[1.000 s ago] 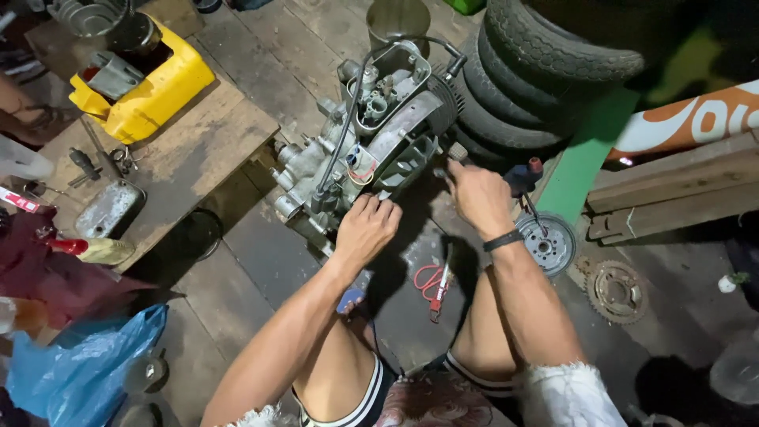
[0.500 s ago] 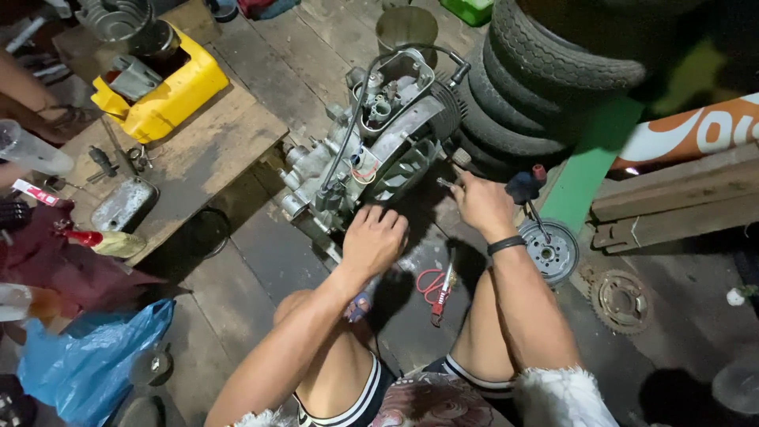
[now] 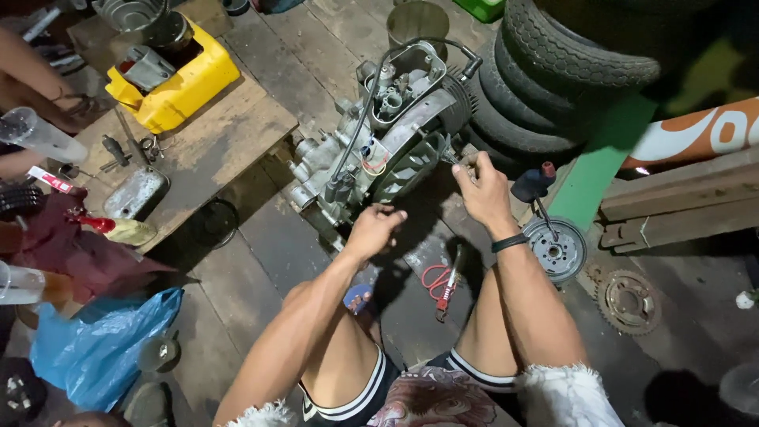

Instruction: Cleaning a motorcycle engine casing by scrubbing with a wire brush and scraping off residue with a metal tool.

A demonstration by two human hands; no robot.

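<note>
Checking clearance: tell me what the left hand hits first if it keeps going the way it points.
Probably the engine: the left hand points up at its lower side, with nothing visible between them. Depth is hard to judge from above.

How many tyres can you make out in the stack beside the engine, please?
3, possibly more: stacked tyres at top right, just behind the engine. The top one, middle and lowest; the frame edge and darkness may hide others.

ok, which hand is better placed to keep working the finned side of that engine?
Probably the right hand: its fingers are already on a small metal part at the finned edge of the engine. The left hand is curled lower down, below the casing, and whether it touches the engine cannot be told.
</note>
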